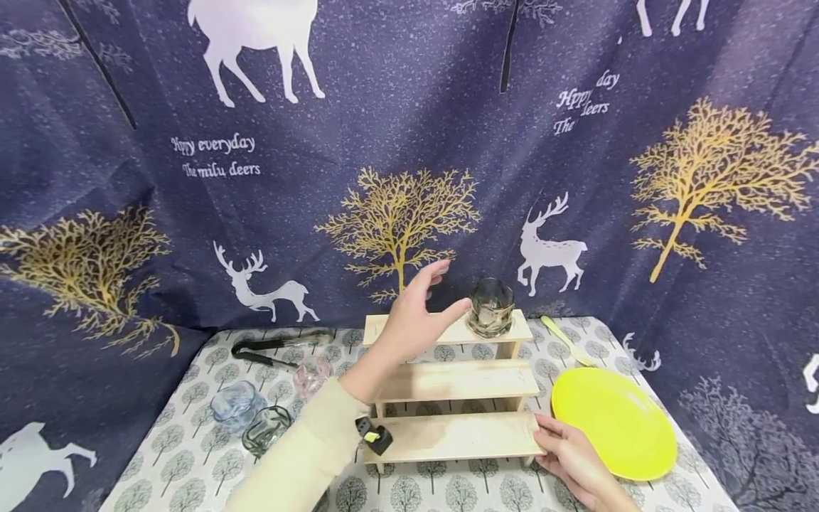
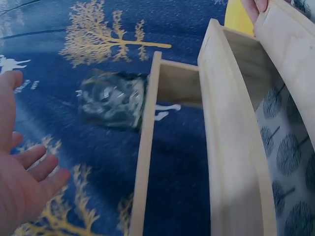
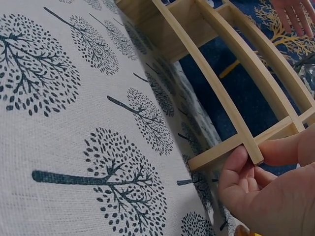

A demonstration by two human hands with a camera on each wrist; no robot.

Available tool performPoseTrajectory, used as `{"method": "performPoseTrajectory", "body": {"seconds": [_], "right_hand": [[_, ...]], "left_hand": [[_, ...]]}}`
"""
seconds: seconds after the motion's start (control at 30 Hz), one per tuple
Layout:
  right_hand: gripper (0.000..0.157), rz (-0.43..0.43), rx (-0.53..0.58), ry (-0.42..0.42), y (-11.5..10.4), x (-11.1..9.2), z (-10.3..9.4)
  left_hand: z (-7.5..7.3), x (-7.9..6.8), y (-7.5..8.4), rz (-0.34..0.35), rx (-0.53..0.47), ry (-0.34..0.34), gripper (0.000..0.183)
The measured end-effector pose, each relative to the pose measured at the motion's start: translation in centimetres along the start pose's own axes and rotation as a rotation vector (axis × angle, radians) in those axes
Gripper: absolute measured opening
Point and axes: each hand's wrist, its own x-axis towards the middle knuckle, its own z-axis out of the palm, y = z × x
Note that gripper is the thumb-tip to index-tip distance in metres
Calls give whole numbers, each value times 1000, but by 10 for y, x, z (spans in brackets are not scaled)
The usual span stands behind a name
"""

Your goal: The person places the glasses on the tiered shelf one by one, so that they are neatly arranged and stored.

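In the head view, a 3-tier wooden rack [image 1: 457, 435] stands on a tree-printed tablecloth [image 1: 409, 494] before a dark blue curtain [image 1: 409, 128]. A tinted glass [image 1: 491, 309] sits on the right part of the rack's top board. The left hand [image 1: 414, 320] is released, fingers and thumb spread apart, over the top board just left of the glass. The right hand [image 1: 571, 456] grasps the right end of the lowest board. Left of the rack lie black-handled tongs [image 1: 262, 345], with 3 cups nearer the front: a pink cup [image 1: 312, 377], a blue cup [image 1: 237, 405] and a dark cup [image 1: 266, 431]. To the right, a yellow plate [image 1: 614, 423] lies beside the right hand, a pale green utensil [image 1: 568, 341] behind it. In the left wrist view, a gap separates the left hand from the glass, which looks blurred on the top board; fingers of the right hand show at the upper edge, at the lowest board. In the right wrist view, the right hand's thumb and fingers pinch the board end near a crosspiece; the left hand's fingers appear at the upper right, with part of the glass at the right edge below.
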Motion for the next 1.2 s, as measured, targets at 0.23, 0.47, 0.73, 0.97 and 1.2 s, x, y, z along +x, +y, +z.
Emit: {"method": "performPoseTrajectory", "body": {"seconds": [0.23, 0.47, 0.73, 0.97, 1.2], "right_hand": [[57, 7, -1, 18, 2, 2, 0], [61, 22, 13, -15, 1, 2, -3], [69, 7, 46, -95, 3, 1, -9], [70, 2, 58, -98, 4, 1, -10], [69, -2, 64, -111, 6, 0, -11]], "left_hand": [[-50, -37, -20, 25, 42, 81, 66], [-102, -77, -53, 54, 26, 269, 59], [-158, -131, -100, 7, 193, 395, 61], [-190, -179, -145, -238, 363, 422, 62], [-210, -215, -176, -469, 359, 313, 87]]}}
